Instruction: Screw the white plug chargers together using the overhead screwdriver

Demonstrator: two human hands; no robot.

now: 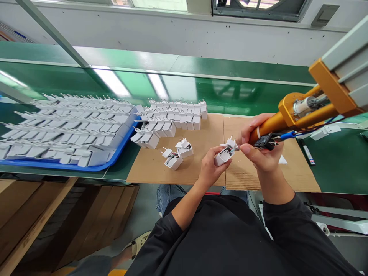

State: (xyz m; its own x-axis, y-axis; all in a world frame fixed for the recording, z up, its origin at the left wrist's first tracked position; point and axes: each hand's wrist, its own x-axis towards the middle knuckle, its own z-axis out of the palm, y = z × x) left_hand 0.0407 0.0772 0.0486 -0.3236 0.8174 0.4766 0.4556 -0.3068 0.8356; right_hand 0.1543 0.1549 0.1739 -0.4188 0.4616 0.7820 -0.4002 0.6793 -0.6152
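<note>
My left hand [211, 166] grips an open white charger housing [223, 156], with bits of its inner parts showing. A plug piece with pins [230, 143] sits tilted at the top of that housing. Wrapped round an orange cylindrical hand tool [268, 124] is my right hand [266, 153]. The tool's tip points down-left at the plug piece; whether they touch, I cannot tell. Two more open housings, a nearer one [174, 161] and a farther one [184, 148], stand on the cardboard to the left, their plug pieces tilted off the top.
A blue tray [107, 165] packed with white chargers fills the left. More chargers [186, 117] stand in rows on the cardboard sheet [201, 134]. A large grey arm [347, 57] with an orange bracket reaches in from the upper right. A marker [309, 153] lies at right.
</note>
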